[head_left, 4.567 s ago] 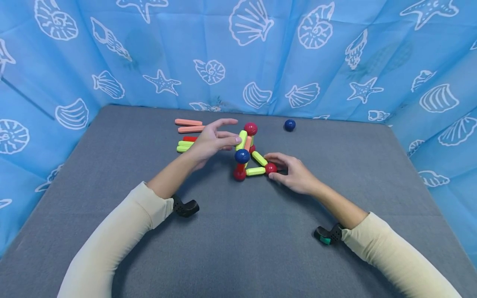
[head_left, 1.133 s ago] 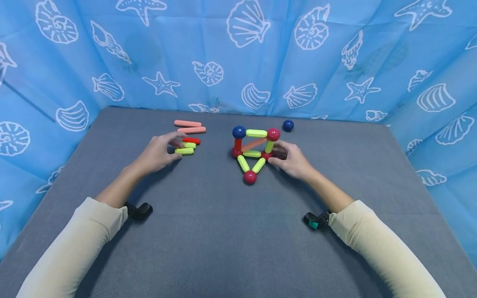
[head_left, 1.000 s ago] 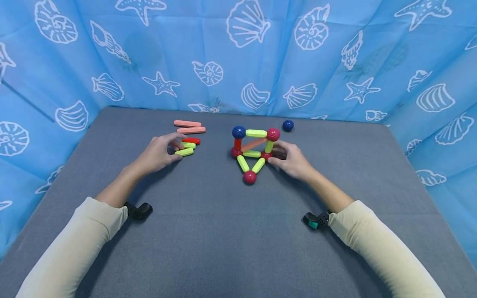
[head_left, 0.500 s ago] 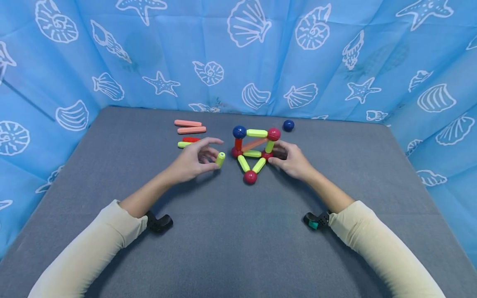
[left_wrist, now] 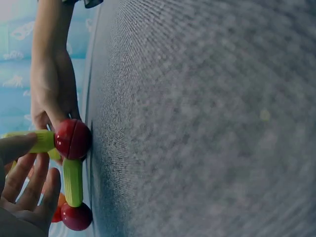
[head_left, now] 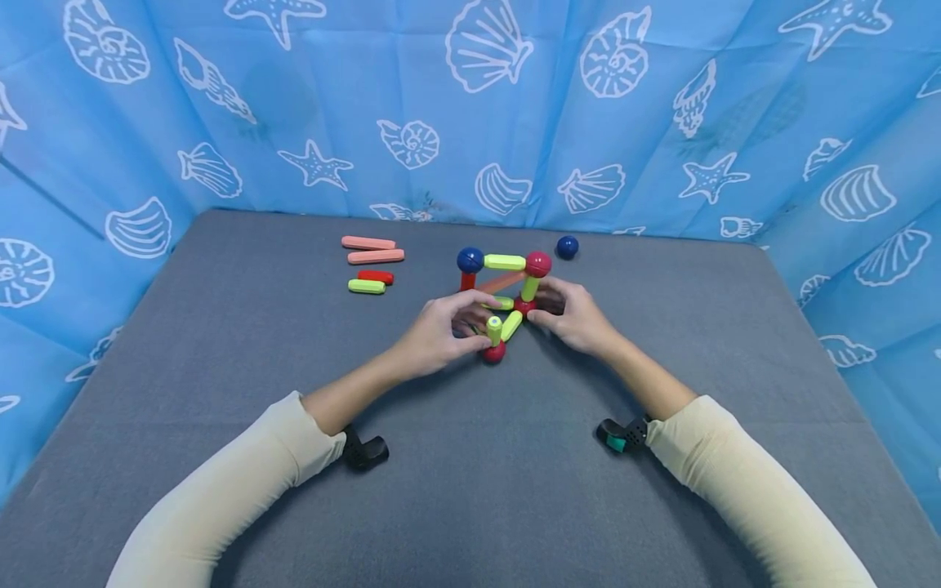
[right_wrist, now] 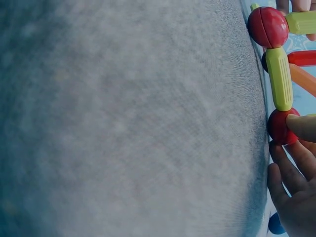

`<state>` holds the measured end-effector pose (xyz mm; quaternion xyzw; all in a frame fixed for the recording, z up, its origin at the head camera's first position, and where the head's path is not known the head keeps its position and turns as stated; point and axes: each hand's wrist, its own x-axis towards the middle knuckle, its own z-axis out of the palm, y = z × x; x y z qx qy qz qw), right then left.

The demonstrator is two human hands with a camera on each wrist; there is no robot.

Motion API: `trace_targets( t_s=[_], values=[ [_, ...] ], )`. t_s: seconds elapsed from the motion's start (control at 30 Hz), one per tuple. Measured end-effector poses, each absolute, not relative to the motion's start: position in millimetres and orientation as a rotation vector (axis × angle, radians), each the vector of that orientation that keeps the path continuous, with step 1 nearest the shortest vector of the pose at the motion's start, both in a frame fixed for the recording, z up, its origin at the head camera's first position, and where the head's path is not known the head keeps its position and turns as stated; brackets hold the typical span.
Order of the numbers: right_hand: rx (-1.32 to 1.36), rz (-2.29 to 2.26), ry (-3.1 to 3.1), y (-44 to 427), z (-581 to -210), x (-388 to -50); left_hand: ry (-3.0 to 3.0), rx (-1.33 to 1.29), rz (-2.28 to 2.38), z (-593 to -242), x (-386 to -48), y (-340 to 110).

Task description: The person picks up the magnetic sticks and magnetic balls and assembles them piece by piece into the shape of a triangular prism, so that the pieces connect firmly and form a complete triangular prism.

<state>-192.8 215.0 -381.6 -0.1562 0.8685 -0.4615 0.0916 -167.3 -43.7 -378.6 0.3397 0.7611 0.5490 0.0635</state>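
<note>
My left hand [head_left: 437, 335] pinches a yellow-green magnetic stick [head_left: 495, 330] between thumb and fingers. This stick stands upright with its lower end at the front red ball [head_left: 494, 354]; the left wrist view shows the stick [left_wrist: 44, 141] meeting the ball [left_wrist: 73, 139]. With thumb and fingers, my right hand [head_left: 581, 322] grips the right base red ball [head_left: 524, 308]. Behind stands a frame of sticks, topped by a blue ball [head_left: 470, 260] and a red ball [head_left: 538, 264] joined by a yellow-green stick [head_left: 505, 262]. My left fingers hide the left base corner.
Left of the structure lie two salmon sticks [head_left: 376, 256], a red stick [head_left: 377, 277] and a yellow-green stick [head_left: 366, 287]. A loose blue ball [head_left: 567, 247] sits behind it on the right. A blue shell-print curtain [head_left: 412, 98] hangs beyond the grey table [head_left: 470, 490].
The structure was turned earlier. My left hand then took a yellow-green stick from the pile and brought it rightward, upright, to the front red ball. Lately my right hand has stayed put.
</note>
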Motion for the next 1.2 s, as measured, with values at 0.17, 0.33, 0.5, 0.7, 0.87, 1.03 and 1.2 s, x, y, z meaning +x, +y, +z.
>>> trace_targets(
  t_s=[0.17,0.33,0.5,0.7,0.87,1.03,1.2],
  values=[
    [-0.461,-1.376,2.581,215,-381,-193,2.315,1.030,1.637,-379,-168,-43],
    [-0.457,-1.372,2.578,215,-381,-193,2.320,1.023,1.598,-378,-169,-42],
    [-0.452,-1.365,2.577,216,-381,-194,2.295,1.010,1.581,-378,-170,-42],
    [-0.457,-1.362,2.575,217,-381,-194,2.302,1.013,1.560,-379,-170,-41],
    [-0.457,-1.360,2.576,215,-381,-194,2.326,1.029,1.541,-378,-170,-49],
    [-0.462,-1.370,2.577,214,-380,-194,2.551,0.848,1.550,-378,-175,-63],
    [-0.472,-1.385,2.536,218,-377,-194,2.625,0.610,1.442,-385,-194,-67]
  ],
)
